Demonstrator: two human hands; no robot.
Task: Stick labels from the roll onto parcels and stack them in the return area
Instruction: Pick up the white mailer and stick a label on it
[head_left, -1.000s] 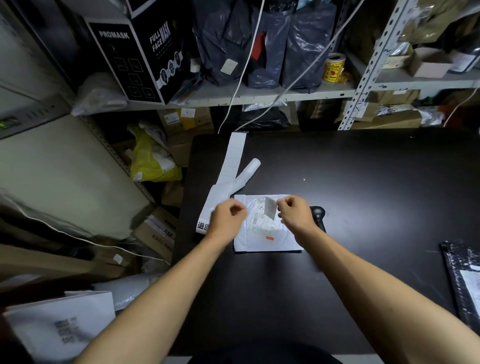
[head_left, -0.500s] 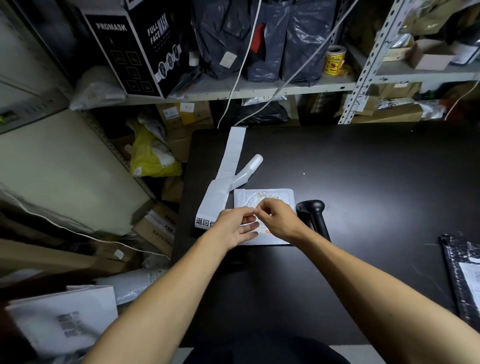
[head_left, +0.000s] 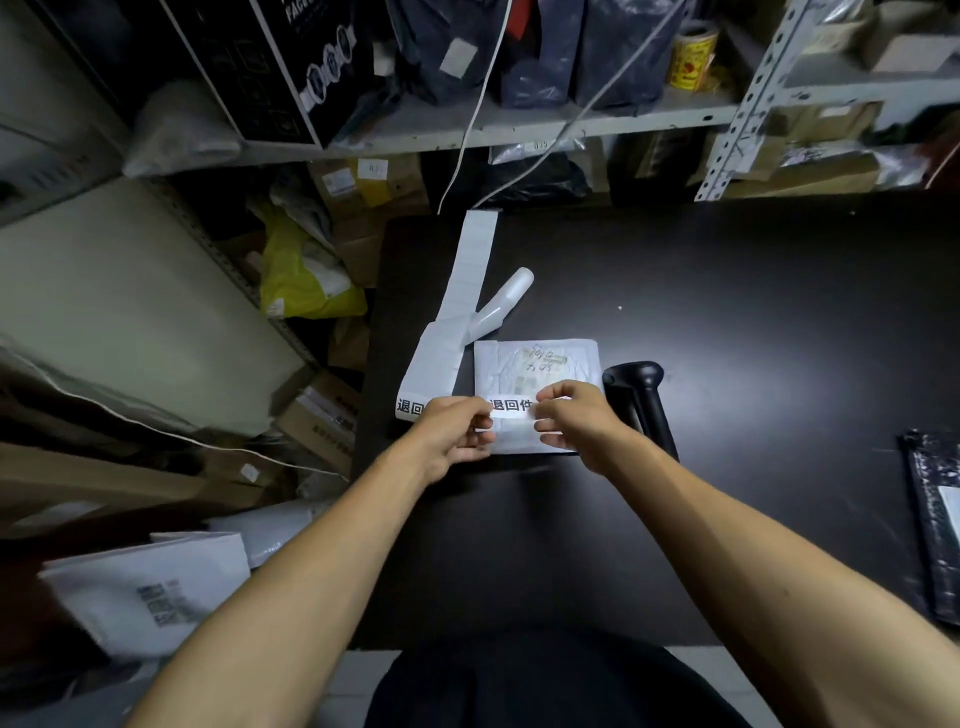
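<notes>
A small white parcel (head_left: 537, 364) lies flat on the black table (head_left: 727, 322). Over its near half I hold a white label (head_left: 511, 406) printed with black characters. My left hand (head_left: 454, 434) pinches the label's left end and my right hand (head_left: 569, 418) pinches its right end. The label strip (head_left: 457, 306) runs from the table's far left edge toward me, and its near end shows another printed label beside my left hand. A curled piece of white backing (head_left: 501, 304) lies next to the strip.
A black handheld scanner (head_left: 641, 400) lies just right of the parcel. A dark parcel (head_left: 935, 514) sits at the table's right edge. Shelves with bags and boxes stand behind, cartons and a white parcel (head_left: 150, 592) crowd the floor at left.
My hands came together over the parcel's near edge and then drew apart, and a printed label is now stretched between them.
</notes>
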